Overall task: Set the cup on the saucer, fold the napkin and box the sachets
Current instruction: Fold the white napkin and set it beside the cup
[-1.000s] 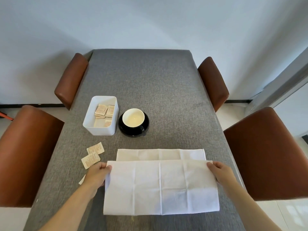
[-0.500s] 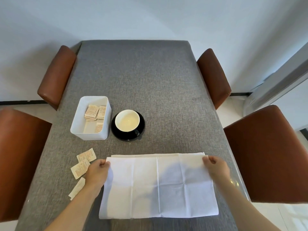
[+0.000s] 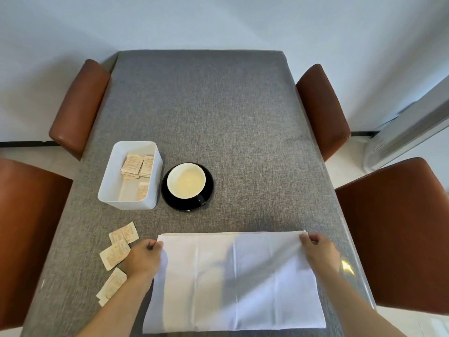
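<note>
A white napkin (image 3: 233,283) lies folded in half near the table's front edge. My left hand (image 3: 143,257) pinches its far left corner and my right hand (image 3: 320,252) pinches its far right corner, both corners down at the far edge. A black cup with a cream inside (image 3: 186,181) stands on a black saucer (image 3: 206,193) beyond the napkin. Left of it sits a white box (image 3: 109,183) holding several sachets (image 3: 136,164). Loose sachets (image 3: 115,252) lie on the table left of my left hand.
The table wears a grey cloth (image 3: 218,113). Brown chairs stand on both sides: two on the left (image 3: 80,105) (image 3: 26,229) and two on the right (image 3: 320,108) (image 3: 398,234). A white wall is behind the table.
Both hands carried the napkin's near edge forward over the far half; the lower layer that showed beyond the fold is now covered, and the edges meet.
</note>
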